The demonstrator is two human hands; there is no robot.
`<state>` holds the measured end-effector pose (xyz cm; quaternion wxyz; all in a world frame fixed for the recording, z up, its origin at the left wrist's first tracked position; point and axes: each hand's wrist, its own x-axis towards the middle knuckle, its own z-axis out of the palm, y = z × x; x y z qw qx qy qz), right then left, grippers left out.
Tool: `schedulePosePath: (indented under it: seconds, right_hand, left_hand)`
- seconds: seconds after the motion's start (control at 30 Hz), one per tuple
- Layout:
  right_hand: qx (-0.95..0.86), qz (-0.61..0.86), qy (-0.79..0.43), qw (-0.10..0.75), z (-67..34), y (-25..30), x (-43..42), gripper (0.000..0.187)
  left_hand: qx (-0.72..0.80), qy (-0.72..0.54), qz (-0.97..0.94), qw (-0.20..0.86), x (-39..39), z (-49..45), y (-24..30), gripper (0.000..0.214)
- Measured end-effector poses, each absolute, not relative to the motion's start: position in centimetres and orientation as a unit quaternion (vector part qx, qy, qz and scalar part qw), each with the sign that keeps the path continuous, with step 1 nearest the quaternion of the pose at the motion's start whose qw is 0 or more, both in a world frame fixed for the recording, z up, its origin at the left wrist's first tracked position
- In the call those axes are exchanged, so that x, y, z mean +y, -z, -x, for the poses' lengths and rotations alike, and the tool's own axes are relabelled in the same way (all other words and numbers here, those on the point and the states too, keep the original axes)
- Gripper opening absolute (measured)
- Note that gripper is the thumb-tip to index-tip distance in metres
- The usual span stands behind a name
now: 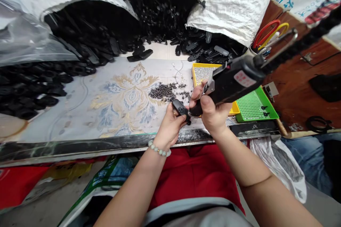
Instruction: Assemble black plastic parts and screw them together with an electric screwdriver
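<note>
My left hand (172,124) pinches a small black plastic part (179,108) just above the table's front edge. In my right hand (214,111) is a black electric screwdriver (234,81), its body slanting up to the right and its nose pointing down-left. The screwdriver's tip meets the right end of the black part, or comes very close to it; my fingers and the nose cover the exact contact. Behind the part, a heap of small dark metal pieces (163,91) lies loose on the patterned table cover (130,95).
A yellow tray (195,65) holds many small silvery pieces. Beside it sits a green perforated tray (255,103) with a few black bits. White sacks (226,3) spill black parts along the back. Scissors with red handles (266,32) stand at right. Black parts (32,88) pile up at left.
</note>
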<state>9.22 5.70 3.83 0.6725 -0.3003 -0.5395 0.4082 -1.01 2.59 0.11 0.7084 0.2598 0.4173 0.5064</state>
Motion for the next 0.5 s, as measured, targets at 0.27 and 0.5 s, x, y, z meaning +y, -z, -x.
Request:
schedulePosePath:
  seconds: [0.27, 0.5]
  right_hand:
    - [-0.544, 0.264, -0.38, 0.7, -9.1, -2.6, 5.3, 0.02]
    - [-0.498, 0.289, -0.396, 0.715, -10.1, -9.2, 5.2, 0.029]
  left_hand:
    - [0.389, -0.532, -0.281, 0.697, 2.7, 0.7, 0.2, 0.048]
    - [0.475, -0.503, -0.343, 0.636, 2.7, 1.3, 0.4, 0.027]
